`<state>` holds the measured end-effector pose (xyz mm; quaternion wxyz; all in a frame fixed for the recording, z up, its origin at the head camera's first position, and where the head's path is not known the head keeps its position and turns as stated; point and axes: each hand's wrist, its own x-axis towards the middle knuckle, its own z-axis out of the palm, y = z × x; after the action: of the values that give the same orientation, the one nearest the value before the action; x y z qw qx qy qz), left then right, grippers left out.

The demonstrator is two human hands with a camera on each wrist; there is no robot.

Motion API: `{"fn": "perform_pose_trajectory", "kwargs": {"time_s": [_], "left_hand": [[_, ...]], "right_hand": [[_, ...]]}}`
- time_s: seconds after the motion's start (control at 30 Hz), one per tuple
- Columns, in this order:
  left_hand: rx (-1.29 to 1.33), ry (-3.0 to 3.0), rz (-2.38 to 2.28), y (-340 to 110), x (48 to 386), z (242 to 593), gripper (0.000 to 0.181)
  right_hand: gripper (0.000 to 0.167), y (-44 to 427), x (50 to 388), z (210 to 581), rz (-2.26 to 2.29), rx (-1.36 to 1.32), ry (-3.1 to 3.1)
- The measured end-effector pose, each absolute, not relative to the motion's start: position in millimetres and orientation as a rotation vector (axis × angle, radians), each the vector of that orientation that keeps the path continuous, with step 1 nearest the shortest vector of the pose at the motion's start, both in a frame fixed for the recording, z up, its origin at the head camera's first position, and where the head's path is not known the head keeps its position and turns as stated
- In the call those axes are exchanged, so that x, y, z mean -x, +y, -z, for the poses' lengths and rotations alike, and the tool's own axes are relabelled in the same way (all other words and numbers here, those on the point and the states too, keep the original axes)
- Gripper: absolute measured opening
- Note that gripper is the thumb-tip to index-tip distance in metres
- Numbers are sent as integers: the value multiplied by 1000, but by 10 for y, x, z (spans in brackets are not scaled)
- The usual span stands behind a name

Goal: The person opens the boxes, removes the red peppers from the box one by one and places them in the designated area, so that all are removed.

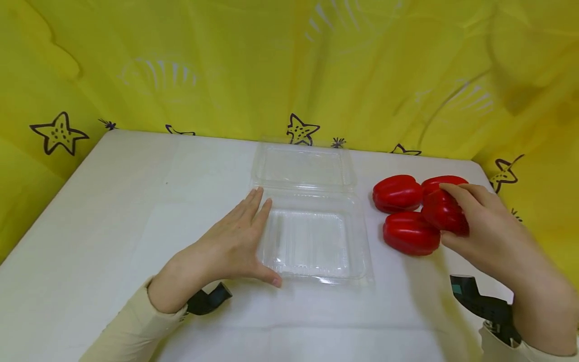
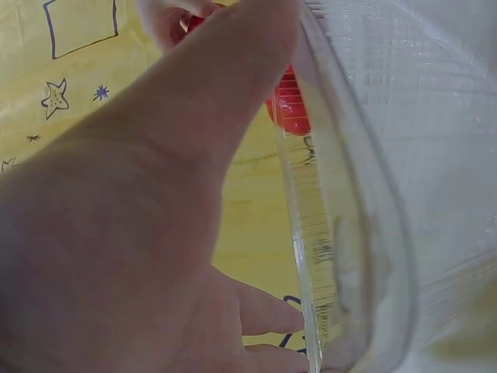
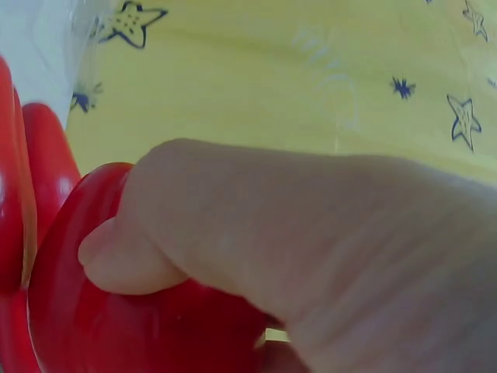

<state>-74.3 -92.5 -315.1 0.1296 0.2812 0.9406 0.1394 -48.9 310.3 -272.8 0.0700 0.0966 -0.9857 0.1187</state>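
A clear plastic clamshell box (image 1: 312,281) lies with its lid folded back, nothing visible inside. Along the box's left side rests my left hand (image 1: 230,241), its fingers straight and its thumb at the near left corner. In the left wrist view the box wall (image 2: 311,311) runs beside that hand. My right hand (image 1: 493,231) grips a red bell pepper (image 1: 445,213) between thumb and fingers; the right wrist view shows the thumb pressed on this pepper (image 3: 85,326). Beside it lie another pepper (image 1: 411,234) in front, one (image 1: 397,193) behind, and a partly hidden one (image 1: 443,181).
The white table (image 1: 113,216) bears the box at its middle and the peppers on the right. A yellow curtain (image 1: 226,65) with drawn stars closes off the back and both sides. The box's lid (image 1: 303,166) reaches close to the back edge.
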Motion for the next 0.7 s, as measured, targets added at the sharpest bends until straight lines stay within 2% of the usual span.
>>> {"fn": "perform_pose_trajectory", "kwargs": {"time_s": [0.7], "left_hand": [[-826, 2743, -394, -927, 744, 3150, 142]], "right_hand": [[84, 3460, 586, 2855, -404, -124, -3159]]}}
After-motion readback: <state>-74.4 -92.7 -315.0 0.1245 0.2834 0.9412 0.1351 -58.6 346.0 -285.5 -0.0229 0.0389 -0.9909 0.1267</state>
